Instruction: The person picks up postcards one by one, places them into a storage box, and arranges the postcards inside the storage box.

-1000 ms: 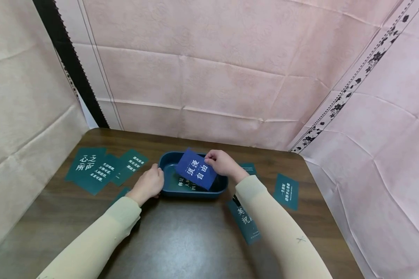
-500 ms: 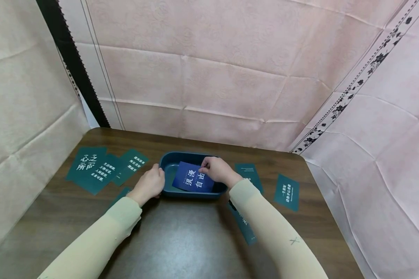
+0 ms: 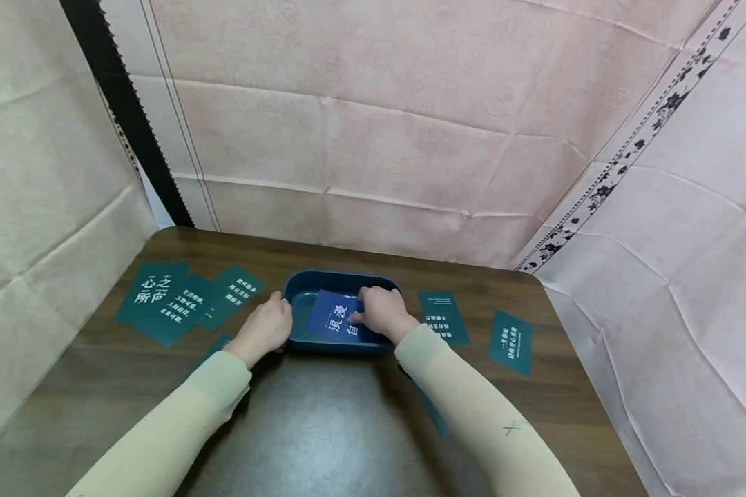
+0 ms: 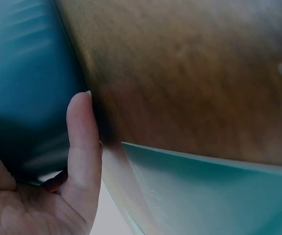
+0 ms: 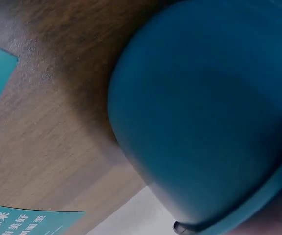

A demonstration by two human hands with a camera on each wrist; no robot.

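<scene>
A dark blue-teal tray (image 3: 338, 348) with rounded corners stands on the wooden table. My left hand (image 3: 264, 323) grips its left end; in the left wrist view the thumb (image 4: 82, 127) lies along the outer wall of the tray (image 4: 23, 83). Inside lies a blue card (image 3: 328, 312) with white characters. My right hand (image 3: 384, 312) reaches over the tray's right side and holds the card near its right edge, thumb on top. The other fingertips are hidden below the hand. In the right wrist view the tray (image 5: 189, 117) blocks sight of the fingers.
Several green cards (image 3: 180, 307) lie overlapping at the left, with one partly under the left forearm. Further green cards (image 3: 444, 317) lie right of the tray, one partly behind the right sleeve; another card (image 3: 511, 342) is near the right edge. Pale cloth (image 3: 348, 138) hangs behind the table.
My right hand has brought the blue card down from a tilt above the tray to lie inside it, then moved lower over it. The left hand has stayed on the tray.
</scene>
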